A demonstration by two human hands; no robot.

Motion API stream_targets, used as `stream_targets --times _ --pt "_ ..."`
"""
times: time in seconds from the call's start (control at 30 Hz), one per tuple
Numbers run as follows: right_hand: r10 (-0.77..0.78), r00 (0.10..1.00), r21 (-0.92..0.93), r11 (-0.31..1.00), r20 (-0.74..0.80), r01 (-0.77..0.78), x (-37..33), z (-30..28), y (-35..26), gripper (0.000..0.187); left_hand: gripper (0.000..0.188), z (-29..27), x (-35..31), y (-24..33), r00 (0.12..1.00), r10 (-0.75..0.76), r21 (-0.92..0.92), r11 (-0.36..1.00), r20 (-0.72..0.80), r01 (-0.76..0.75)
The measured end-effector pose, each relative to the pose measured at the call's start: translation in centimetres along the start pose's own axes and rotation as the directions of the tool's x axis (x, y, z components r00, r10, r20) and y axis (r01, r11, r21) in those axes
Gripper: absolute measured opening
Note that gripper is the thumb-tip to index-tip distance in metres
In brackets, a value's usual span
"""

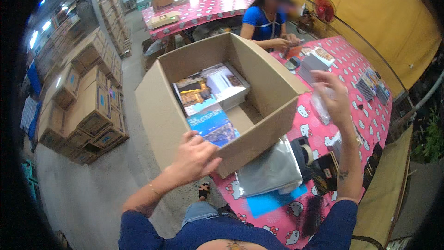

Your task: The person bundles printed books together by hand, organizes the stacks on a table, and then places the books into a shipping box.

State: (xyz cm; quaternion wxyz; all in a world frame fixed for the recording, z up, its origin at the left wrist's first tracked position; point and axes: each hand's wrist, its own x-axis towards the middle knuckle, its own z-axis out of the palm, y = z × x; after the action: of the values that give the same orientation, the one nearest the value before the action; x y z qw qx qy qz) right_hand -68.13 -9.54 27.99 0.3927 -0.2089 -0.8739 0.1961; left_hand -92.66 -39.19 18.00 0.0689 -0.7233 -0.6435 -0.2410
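A large open cardboard box [263, 150] stands tilted at the table's left edge. Inside it are stacks of printed cards or booklets with picture covers [226, 83], and a blue one [212, 125] lies at the near left corner. My left hand [194, 156] has its fingers curled over the box's near left rim, close to the blue piece. Past the right wall of the box my right hand [332, 93] is raised, its fingers bent and apart. Beside that palm a crumpled clear plastic bag [321, 110] shows; I see no firm grip on it.
Clear plastic sleeves [270, 169], a tape roll [307, 153] and a black box [326, 171] lie on the pink patterned table [296, 209]. Across it a person in blue [264, 23] handles small items beside card stacks [314, 67]. Closed cartons [88, 111] are piled at left.
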Motion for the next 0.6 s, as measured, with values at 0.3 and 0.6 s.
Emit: stream_targets --times 0.3,0.6 --pt "0.310 0.134 -0.334 0.914 0.941 0.232 6.4 29.2 4.4 0.065 0.027 4.6 0.6 -0.6 0.897 0.045 -0.112 0.988 -0.440 -0.105" --pt "0.485 -0.270 -0.449 0.303 0.832 -0.841 0.5 30.3 6.0 0.082 0.025 4.1 -0.2 -2.1 0.903 0.117 -0.246 0.941 -0.413 -0.234"
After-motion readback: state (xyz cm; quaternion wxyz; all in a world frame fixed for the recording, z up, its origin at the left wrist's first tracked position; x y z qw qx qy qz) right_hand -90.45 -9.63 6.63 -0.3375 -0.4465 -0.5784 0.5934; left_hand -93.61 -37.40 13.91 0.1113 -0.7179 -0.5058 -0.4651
